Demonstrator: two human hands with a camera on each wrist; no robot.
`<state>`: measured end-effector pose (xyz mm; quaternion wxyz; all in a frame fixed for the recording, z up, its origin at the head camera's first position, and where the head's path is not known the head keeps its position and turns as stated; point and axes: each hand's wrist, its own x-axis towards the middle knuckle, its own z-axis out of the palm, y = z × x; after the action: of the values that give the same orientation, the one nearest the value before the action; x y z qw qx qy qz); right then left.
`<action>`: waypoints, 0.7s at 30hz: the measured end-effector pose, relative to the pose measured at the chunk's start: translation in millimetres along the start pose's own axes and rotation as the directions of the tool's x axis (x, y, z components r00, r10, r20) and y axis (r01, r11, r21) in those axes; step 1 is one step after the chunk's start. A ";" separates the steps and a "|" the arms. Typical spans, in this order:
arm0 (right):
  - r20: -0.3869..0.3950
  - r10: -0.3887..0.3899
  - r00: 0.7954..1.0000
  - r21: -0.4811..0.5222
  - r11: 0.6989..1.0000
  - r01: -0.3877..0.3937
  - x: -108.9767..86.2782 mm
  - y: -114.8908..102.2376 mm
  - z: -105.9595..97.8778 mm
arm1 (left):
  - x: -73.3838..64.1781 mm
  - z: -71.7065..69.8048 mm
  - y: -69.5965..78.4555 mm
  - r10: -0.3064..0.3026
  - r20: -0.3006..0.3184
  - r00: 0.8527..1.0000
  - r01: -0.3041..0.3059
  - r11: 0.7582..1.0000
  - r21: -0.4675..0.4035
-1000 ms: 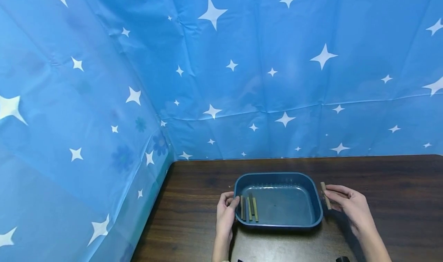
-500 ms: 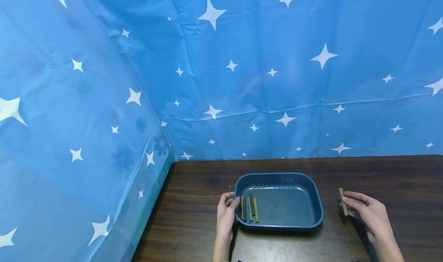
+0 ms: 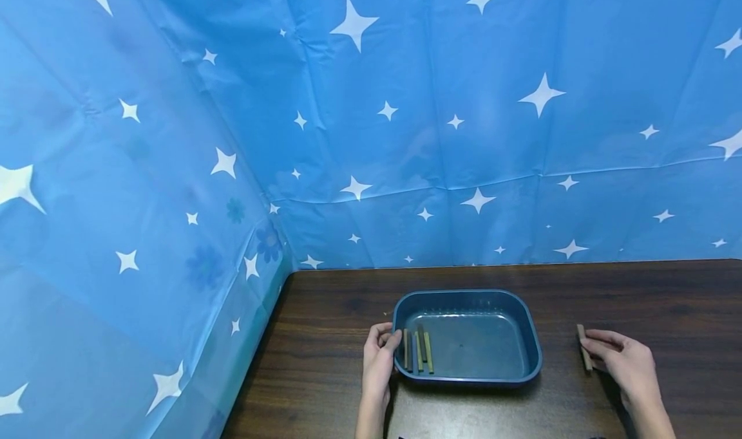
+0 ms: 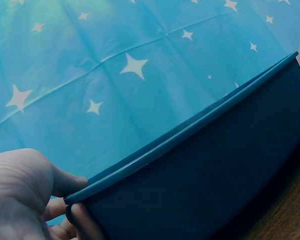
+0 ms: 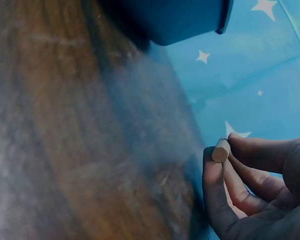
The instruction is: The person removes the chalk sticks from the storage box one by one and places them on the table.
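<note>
A blue plastic tray (image 3: 467, 380) stands on the wooden table. At its left end, the left hand (image 3: 377, 362) pinches the rim, thumb over the edge and fingers outside; the left wrist view shows this hand (image 4: 25, 195) close up. Inside the tray, near that end, several thin sticks (image 3: 428, 353) in brown, grey and yellow-green lie side by side. Well to the right of the tray, the right hand (image 3: 627, 363) pinches a short tan stick (image 3: 584, 349) between thumb and fingertips. Its blunt, faceted end (image 5: 220, 154) faces the camera in the right wrist view.
The dark brown table (image 3: 324, 336) runs back to a blue sheet (image 3: 406, 149) with white stars. That sheet also hangs along the left side. A small light speck (image 3: 387, 313) lies on the wood left of the tray.
The right hand has moved away from the tray, to the right and slightly toward the body, with the tan stick in its fingers. The left hand and the tray have stayed in place.
</note>
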<state>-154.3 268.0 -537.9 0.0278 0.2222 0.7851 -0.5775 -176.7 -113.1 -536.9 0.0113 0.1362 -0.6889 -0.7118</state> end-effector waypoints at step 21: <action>-0.114 -0.304 0.946 -0.444 0.867 0.225 2.0 5.7 8.3 | 0.7 -1.0 -0.4 0.000 -0.005 1.000 0.000 1.000 0.004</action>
<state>-155.7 262.4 -546.4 -0.0750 0.1519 0.9142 -0.3682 -177.1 -114.2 -537.4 0.0124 0.1380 -0.6902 -0.7102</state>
